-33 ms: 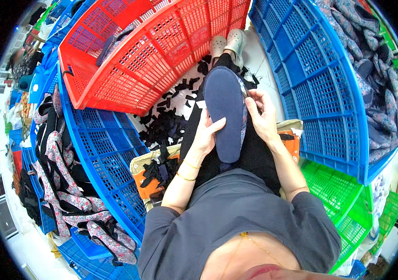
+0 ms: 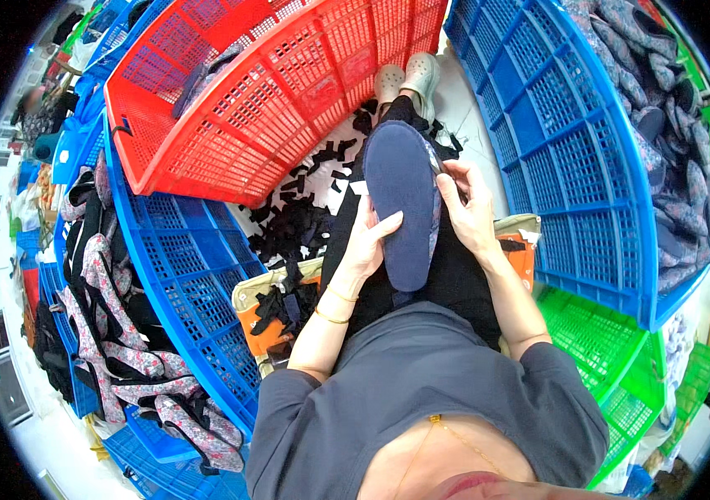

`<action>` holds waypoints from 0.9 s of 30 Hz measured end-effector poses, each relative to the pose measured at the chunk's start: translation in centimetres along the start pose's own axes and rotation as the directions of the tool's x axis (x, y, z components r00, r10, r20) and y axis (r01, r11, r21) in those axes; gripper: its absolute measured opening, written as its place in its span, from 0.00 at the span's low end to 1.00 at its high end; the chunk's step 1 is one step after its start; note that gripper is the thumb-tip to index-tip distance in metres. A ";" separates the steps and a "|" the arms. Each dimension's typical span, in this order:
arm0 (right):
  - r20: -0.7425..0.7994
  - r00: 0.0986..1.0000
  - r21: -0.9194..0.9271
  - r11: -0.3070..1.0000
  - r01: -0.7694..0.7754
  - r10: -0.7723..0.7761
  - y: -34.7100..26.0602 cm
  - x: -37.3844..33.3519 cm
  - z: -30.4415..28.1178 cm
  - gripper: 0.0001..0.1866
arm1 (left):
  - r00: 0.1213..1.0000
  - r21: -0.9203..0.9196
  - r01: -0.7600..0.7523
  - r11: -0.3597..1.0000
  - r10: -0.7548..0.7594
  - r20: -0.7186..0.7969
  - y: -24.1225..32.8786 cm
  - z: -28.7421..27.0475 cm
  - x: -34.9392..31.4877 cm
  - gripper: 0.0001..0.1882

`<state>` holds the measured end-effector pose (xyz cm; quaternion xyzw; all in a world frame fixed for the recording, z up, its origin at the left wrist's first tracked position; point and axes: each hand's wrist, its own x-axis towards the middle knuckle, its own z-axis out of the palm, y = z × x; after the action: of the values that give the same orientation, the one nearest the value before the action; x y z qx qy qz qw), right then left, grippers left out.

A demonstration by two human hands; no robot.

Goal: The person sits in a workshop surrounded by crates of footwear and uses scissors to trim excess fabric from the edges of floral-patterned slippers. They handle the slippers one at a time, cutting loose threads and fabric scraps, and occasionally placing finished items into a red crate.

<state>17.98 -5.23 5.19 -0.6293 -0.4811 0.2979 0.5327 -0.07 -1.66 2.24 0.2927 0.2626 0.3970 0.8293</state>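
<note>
A slipper [image 2: 405, 200] is held sole up above my lap. Its sole is dark blue, and a strip of floral upper shows along the right edge. My left hand [image 2: 366, 242] grips its left side, the thumb lying across the sole and the other fingers underneath. By the left fingers a small white tag [image 2: 359, 187] sticks out. At the slipper's right edge, my right hand [image 2: 467, 204] has its fingers pinched together. A small pale tip shows at those fingers, but what they hold is too small to make out.
A red crate [image 2: 288, 108] stands ahead, with blue crates on the left [image 2: 196, 283] and right [image 2: 546, 142]. Floral slippers [image 2: 134, 362] fill both sides. Black scraps [image 2: 288, 225] litter the floor. Green crates [image 2: 592, 333] sit at the lower right.
</note>
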 end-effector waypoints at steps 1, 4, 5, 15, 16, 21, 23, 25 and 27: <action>0.001 1.000 -0.004 1.000 0.005 -0.005 -0.2 0.1 0.0 0.14 | 1.000 0.015 0.003 1.000 -0.003 0.006 0.1 -0.2 -0.1 0.36; -0.019 0.999 -0.006 0.999 0.039 -0.039 -0.6 0.4 0.2 0.14 | 0.999 0.009 0.026 1.000 -0.026 0.032 -0.1 -0.6 -0.3 0.36; -0.038 0.997 0.003 0.998 0.064 -0.064 -0.7 0.5 0.4 0.14 | 0.999 -0.001 0.033 0.999 -0.033 0.041 -0.2 -0.7 -0.4 0.36; -0.021 0.998 -0.046 0.998 0.051 -0.052 -1.5 0.1 0.0 0.13 | 0.994 -0.027 0.036 0.999 -0.033 0.102 1.0 -0.5 -0.5 0.34; -0.019 0.999 -0.013 0.999 0.042 -0.043 -1.6 0.2 0.1 0.14 | 0.994 -0.048 0.054 0.997 -0.049 0.102 0.8 -0.5 -0.6 0.34; 0.005 1.000 0.107 0.994 0.014 -0.014 -2.0 0.7 0.5 0.14 | 0.990 -0.108 0.081 0.991 -0.067 0.121 0.7 -0.5 -0.9 0.35; 0.008 1.000 0.118 0.993 0.016 -0.017 -2.0 0.5 0.4 0.14 | 0.991 -0.119 0.074 0.990 -0.060 0.118 0.7 -0.9 -0.9 0.35; 0.015 1.000 0.065 0.998 0.006 -0.007 -2.0 0.0 0.1 0.13 | 0.995 -0.116 0.051 0.992 -0.040 0.096 0.8 -1.2 -0.9 0.35; 0.023 1.000 0.009 1.000 -0.008 0.008 -2.4 -0.4 -0.2 0.13 | 0.996 -0.092 0.046 0.995 -0.038 0.087 1.0 -1.1 -0.9 0.36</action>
<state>17.31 -5.72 7.46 -0.6254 -0.4834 0.3095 0.5287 -1.80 -1.51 2.38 0.2642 0.2142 0.3787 0.8607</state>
